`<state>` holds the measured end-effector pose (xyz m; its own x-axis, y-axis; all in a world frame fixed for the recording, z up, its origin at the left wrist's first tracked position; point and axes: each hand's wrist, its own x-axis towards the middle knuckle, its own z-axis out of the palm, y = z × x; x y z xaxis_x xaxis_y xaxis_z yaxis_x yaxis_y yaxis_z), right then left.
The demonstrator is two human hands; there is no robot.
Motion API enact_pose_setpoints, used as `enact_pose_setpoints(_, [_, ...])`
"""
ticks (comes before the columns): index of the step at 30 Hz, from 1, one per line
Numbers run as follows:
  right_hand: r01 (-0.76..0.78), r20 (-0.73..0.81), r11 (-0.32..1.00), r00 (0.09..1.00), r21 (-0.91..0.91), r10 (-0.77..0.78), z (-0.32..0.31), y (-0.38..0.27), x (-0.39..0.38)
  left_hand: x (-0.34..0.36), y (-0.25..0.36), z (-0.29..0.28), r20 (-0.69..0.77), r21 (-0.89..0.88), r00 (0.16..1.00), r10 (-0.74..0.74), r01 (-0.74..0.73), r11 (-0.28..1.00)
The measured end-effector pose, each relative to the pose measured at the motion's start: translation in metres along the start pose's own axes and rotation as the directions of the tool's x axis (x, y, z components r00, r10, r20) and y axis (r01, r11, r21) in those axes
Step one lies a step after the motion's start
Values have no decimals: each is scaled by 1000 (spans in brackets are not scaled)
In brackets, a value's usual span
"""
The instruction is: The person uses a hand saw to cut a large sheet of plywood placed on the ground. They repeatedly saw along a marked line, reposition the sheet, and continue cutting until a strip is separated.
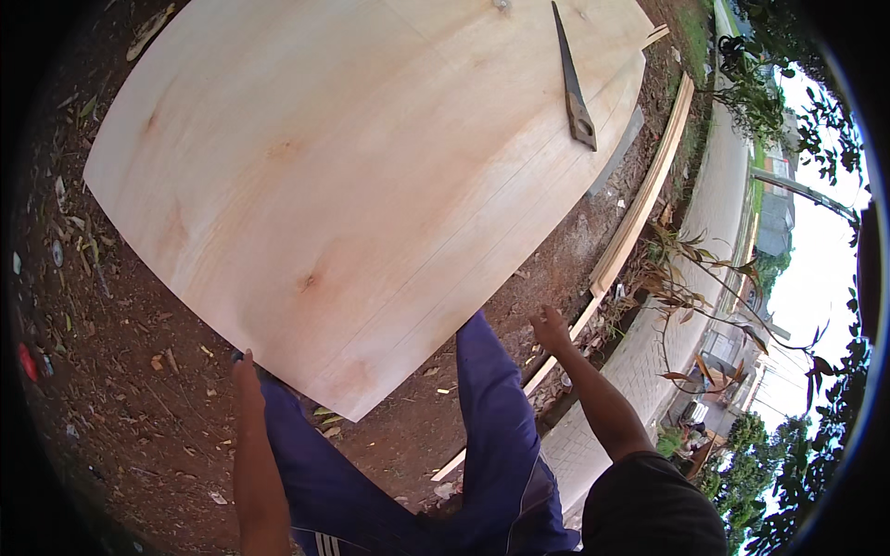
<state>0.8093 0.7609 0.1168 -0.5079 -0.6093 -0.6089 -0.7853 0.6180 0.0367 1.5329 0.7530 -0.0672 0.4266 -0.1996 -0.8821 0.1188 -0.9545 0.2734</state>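
Observation:
A large plywood sheet [371,185] fills the middle of the view, with thin straight lines drawn along its right side. My left hand [245,369] is at the sheet's near left edge, its fingers closed by a small dark thing that I cannot make out. Off the sheet's right edge, my right hand [551,330] hangs in the air with its fingers curled; whatever they may hold is hidden. A handsaw [573,88] lies flat on the far right part of the sheet, its handle toward me.
Long wooden strips [644,199] lie on the dirt ground to the right. A grey flat piece [619,156] sticks out from under the sheet. Beyond runs a paved path [686,287], with a leafy branch [732,278] hanging nearby. Dry leaves and litter cover the soil [139,324] at left.

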Motion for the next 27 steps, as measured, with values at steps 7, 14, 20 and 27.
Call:
enact_pose_setpoints(7, [-187,-187,968,958,169,218,112,-79,43,76,-3,-12,306,-230,951,-43,118,966])
enact_pose_setpoints(14, [-376,-79,825,891,423,447,119,-188,11,5,8,-25,60,-114,997,46,-38,993])
enact_pose_setpoints(20, [-415,-59,823,880,389,471,112,-173,12,-1,-21,-51,-257,-30,964,69,-79,996])
enact_pose_setpoints(27, [-456,-35,773,852,441,522,68,-174,-16,-67,19,-66,-274,-22,942,193,-207,978])
